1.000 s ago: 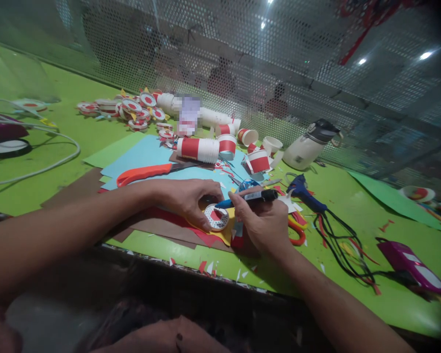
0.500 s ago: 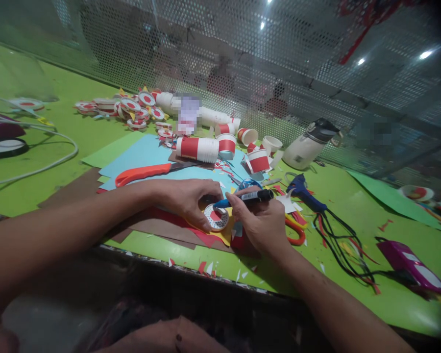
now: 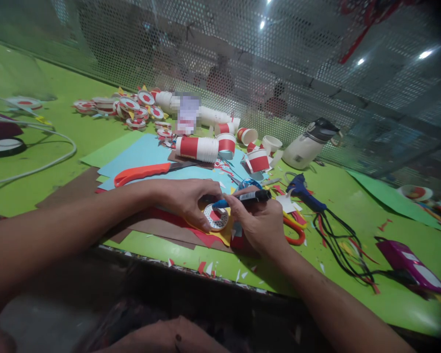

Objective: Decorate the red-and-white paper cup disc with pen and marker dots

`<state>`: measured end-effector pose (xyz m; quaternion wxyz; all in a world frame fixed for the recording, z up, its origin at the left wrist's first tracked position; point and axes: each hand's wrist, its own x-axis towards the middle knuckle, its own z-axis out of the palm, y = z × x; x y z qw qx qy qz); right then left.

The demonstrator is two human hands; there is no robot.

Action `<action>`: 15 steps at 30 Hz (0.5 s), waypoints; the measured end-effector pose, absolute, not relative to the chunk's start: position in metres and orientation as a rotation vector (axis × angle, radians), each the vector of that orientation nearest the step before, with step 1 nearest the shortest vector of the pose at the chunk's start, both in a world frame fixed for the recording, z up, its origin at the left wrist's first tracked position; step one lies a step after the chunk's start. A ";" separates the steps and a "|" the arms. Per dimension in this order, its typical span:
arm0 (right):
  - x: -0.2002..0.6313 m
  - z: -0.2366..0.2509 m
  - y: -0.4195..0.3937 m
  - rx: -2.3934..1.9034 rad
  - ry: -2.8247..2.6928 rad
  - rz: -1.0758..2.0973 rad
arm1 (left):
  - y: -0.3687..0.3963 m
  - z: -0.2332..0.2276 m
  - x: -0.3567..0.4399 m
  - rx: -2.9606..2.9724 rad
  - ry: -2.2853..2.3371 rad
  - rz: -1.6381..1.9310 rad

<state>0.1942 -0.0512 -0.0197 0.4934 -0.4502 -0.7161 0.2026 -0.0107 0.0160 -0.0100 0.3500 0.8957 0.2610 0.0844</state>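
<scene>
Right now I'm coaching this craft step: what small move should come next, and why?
Probably draw the black marker a little further around the white-rimmed paper disc with the red centre: the right hand has its blue tip at the rim, and the left hand pins the disc flat.

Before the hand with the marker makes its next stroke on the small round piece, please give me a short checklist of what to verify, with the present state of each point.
1. The left hand pins the round red-and-white piece flat: ok, fingers press on its rim.
2. The right hand grips the black marker: ok, fingers are closed around the barrel.
3. Marker tip on the piece: cannot tell, the blue tip end is partly hidden by the fingers.
4. Paper under the piece: ok, it lies on a yellow sheet.
5. The orange-handled knife away from both hands: ok, it lies behind the left forearm.
6. The glue gun clear of the right hand: ok, apart.
</scene>
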 end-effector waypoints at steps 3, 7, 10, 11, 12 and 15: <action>0.193 -0.019 -0.051 -1.066 -1.764 0.433 | 0.017 -0.013 -0.012 2.325 0.677 0.226; 0.192 -0.019 -0.051 -1.045 -1.795 0.368 | 0.017 -0.014 -0.012 2.345 0.683 0.222; 0.191 -0.020 -0.050 -1.062 -1.770 0.411 | 0.017 -0.012 -0.012 2.346 0.668 0.217; 0.191 -0.020 -0.050 -1.073 -1.754 0.432 | 0.017 -0.011 -0.013 2.347 0.659 0.216; 0.191 -0.021 -0.049 -1.082 -1.738 0.457 | 0.017 -0.011 -0.013 2.350 0.647 0.216; 0.191 -0.021 -0.048 -1.103 -1.682 0.528 | 0.018 -0.010 -0.015 2.372 0.610 0.211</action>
